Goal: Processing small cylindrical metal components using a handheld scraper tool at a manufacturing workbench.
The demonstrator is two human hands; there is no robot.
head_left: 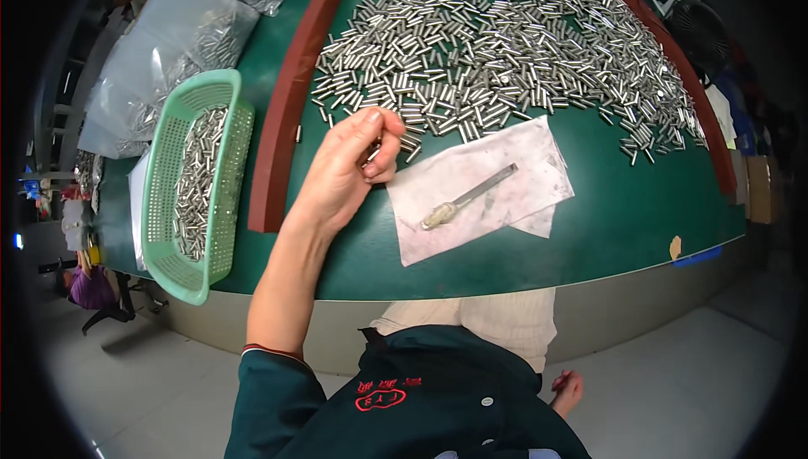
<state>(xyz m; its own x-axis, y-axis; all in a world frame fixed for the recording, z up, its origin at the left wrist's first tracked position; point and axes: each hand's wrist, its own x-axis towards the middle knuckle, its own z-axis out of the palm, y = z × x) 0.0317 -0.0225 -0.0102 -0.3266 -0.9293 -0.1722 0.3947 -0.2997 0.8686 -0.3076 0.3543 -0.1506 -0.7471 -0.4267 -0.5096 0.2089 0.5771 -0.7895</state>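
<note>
My left hand (358, 149) is raised over the green table at the near edge of a wide spread of short shiny metal pins (471, 55). Its fingers curl in toward the thumb, and whatever may be inside them is too small to make out. To its right, a stained whitish cloth (429, 164) lies flat, with a narrow metal tool (484, 187) across it whose handle end is wrapped in pale material. My right hand (569, 392) hangs low beside my body, away from the table; its fingers look curled, and their inner side is hidden.
A red-brown wooden frame (290, 114) borders the pins on the left, back and right. Left of it stands a green mesh basket (220, 206) of pins. Clear plastic bags of pins (198, 30) lie behind the basket. A black fan (699, 34) stands at the right.
</note>
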